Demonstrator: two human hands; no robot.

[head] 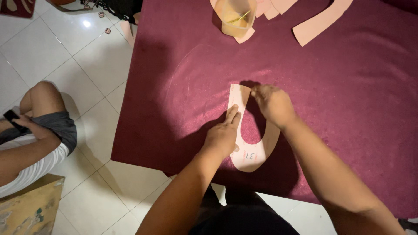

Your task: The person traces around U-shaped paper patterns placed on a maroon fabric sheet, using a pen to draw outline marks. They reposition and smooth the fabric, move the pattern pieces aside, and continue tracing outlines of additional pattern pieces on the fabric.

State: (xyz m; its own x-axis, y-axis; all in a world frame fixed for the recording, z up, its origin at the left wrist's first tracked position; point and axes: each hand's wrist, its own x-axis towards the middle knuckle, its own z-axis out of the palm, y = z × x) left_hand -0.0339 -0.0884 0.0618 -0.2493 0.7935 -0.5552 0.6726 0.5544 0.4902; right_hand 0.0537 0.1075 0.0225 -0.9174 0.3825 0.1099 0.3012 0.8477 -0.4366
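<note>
A pale pink, U-shaped card template (244,130) lies flat on the maroon velvet fabric (348,95), its open end pointing away from you and its rounded bottom near the fabric's front edge. Black and red markings sit on the curved base.

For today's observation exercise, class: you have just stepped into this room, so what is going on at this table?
A person leans over a table covered in dark red velvety cloth. Their left hand presses flat on a pale U-shaped card pattern, while the right hand works at the tip of its far arm, fingers bunched. More pale cut pieces and a translucent plastic container lie at the far edge. Another person sits on the tiled floor to the left.
</note>
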